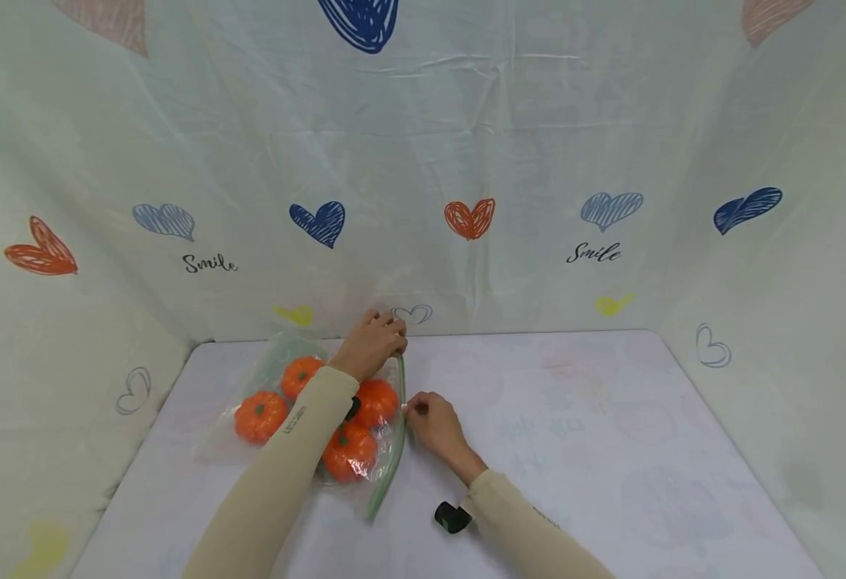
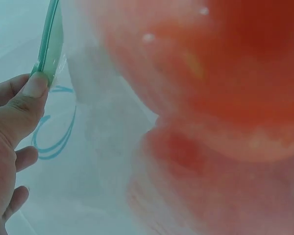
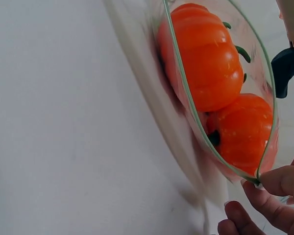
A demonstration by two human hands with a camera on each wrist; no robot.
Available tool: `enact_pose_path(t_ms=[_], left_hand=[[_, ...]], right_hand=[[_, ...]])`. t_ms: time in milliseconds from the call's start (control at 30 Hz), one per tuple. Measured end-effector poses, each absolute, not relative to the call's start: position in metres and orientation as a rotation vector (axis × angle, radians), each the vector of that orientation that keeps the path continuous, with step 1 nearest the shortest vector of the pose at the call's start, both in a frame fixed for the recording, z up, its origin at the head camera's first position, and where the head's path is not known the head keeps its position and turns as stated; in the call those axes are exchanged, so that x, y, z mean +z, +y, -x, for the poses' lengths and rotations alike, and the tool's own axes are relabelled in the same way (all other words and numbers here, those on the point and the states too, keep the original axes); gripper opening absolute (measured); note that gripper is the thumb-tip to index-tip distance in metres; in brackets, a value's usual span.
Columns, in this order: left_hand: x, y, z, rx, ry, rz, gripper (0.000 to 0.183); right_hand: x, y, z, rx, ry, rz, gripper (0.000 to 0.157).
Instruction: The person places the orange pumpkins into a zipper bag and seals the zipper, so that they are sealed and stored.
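Note:
A clear zip bag (image 1: 289, 346) with a green zip edge (image 1: 392, 465) lies on the left of the table, holding several orange toy pumpkins (image 1: 260, 417) with green stems. At the far end of that edge is my left hand (image 1: 371, 344); in the left wrist view its thumb and forefinger pinch the green strip (image 2: 48, 46). Partway along the strip my right hand (image 1: 436, 426) pinches a small white piece, probably the zip slider. The right wrist view shows the bag's mouth (image 3: 190, 93) gaping around two pumpkins (image 3: 206, 58), narrowing to the right fingertips (image 3: 279, 180).
The white table (image 1: 568, 450) stretches to the right of the bag. A pale curtain (image 1: 408, 129) printed with hearts hangs behind it and along both sides. Black wrist devices (image 1: 453, 517) sit at both cuffs, the left one over the bag.

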State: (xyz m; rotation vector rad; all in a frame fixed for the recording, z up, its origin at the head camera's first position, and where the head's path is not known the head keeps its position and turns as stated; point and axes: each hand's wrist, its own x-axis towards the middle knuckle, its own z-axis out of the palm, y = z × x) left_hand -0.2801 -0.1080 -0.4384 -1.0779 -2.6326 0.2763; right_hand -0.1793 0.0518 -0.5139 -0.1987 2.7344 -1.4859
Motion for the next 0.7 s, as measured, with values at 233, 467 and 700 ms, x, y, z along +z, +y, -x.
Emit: enact_pose_path(t_ms=[233,467,700], left_hand=[[-0.437,-0.111,0.281,0.307,-2.628,1.037,0.008],[-0.435,-0.115,0.282,0.3,-2.648,0.991,0.008],[-0.433,-0.121,0.284,0.264,-2.671,0.929,0.008]], right_hand=[[-0.514,0.05,0.17,-1.476,2.707,0.204,0.012],[-0.513,0.05,0.158,-1.497,2.675,0.214,0.011],[-0.513,0.05,0.144,-1.496,2.669,0.263,0.012]])
